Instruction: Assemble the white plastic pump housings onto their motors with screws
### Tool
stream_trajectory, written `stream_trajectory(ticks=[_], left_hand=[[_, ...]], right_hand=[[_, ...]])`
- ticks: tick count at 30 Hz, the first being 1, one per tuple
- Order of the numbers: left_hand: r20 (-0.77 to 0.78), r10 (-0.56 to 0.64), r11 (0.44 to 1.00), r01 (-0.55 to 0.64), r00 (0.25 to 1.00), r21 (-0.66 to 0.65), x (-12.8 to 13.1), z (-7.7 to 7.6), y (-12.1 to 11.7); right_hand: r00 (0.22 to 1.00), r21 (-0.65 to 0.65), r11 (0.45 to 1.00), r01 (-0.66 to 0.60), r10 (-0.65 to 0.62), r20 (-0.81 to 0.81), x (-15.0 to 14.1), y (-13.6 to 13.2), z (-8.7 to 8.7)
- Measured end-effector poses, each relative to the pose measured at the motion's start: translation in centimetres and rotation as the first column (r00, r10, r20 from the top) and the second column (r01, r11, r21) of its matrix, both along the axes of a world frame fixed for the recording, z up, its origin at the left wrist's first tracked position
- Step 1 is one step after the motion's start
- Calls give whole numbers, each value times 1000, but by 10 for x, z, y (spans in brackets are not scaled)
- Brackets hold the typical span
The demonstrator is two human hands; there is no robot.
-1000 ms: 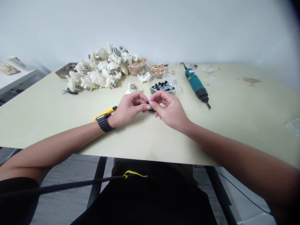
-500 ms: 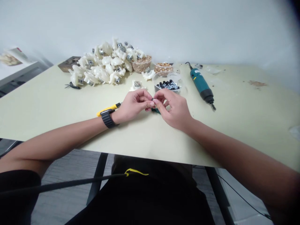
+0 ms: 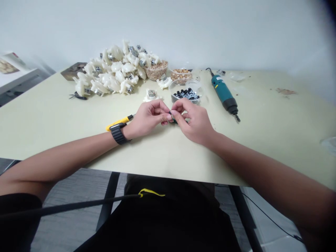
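Note:
Over the middle of the table, my left hand and my right hand meet fingertip to fingertip. Both are closed in a pinch around a small black part, mostly covered by the fingers, so its kind does not show. Partly hidden beneath my fingers lies a dark green object on the table. Just beyond my hands stands a clear plastic tub of small black-headed metal parts. A white plastic piece with a round metal motor sits behind my left hand.
A large pile of white plastic pieces fills the back left. Tubs of small tan parts and orange-brown parts stand behind. A teal electric screwdriver lies right, a yellow-handled tool by my left wrist, black pliers far left.
The camera view has shifted slightly. My hands stay together in a pinch, with small finger movements around the black part, and the dark green object below shows more than a second ago.

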State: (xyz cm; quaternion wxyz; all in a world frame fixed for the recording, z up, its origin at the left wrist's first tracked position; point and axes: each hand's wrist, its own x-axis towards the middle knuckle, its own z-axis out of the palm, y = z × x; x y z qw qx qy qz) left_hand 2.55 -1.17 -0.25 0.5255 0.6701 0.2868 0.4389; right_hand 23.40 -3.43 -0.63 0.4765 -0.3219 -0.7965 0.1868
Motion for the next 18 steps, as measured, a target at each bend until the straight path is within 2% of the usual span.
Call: stream_trajectory(ticks=[18], left_hand=[[-3, 19, 1000, -19, 1000, 1, 0, -1, -1]], right_hand=[[995, -93, 992, -82, 76, -70, 1, -1, -1]])
